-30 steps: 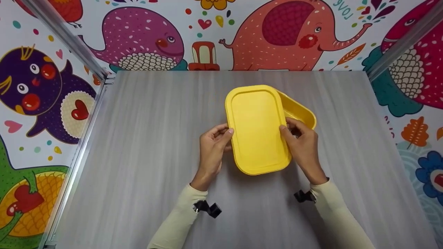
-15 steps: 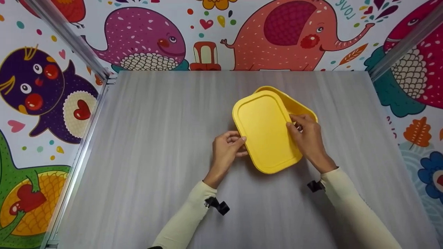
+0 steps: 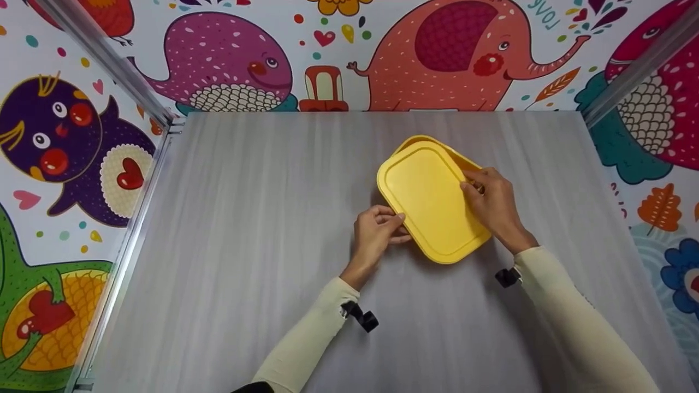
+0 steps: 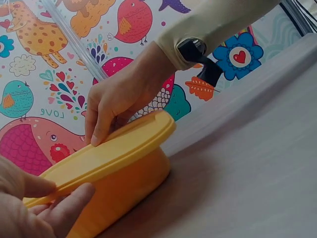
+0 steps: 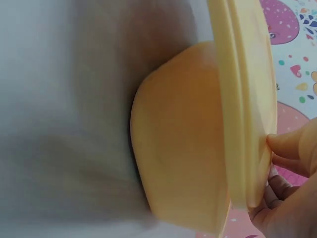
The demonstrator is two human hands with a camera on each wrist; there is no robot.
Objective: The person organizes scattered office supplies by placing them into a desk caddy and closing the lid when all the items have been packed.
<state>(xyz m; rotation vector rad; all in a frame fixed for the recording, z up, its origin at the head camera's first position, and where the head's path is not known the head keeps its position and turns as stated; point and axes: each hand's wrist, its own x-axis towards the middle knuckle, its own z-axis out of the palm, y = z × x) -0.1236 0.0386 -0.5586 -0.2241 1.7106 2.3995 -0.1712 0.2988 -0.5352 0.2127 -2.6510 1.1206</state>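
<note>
A yellow lid (image 3: 431,202) with rounded corners is held over a yellow plastic box (image 5: 173,144) standing on the table. My left hand (image 3: 377,232) pinches the lid's left long edge, thumb on top and fingers beneath. On the opposite edge my right hand (image 3: 494,202) pinches it the same way. In the head view the box's back rim (image 3: 418,140) shows behind the lid, since the two do not line up. The right wrist view shows the lid at the box's rim, overhanging one end. The box's inside is mostly hidden.
The grey wood-grain table (image 3: 246,245) runs around the box on all sides. Printed cartoon walls (image 3: 229,60) rise at the back and both sides, with metal corner posts (image 3: 104,60). Each sleeve carries a small black wrist camera (image 3: 360,316).
Both hands have carried the lid to the right and turned its far end leftward, so it covers more of the box. The box has stayed about where it was.
</note>
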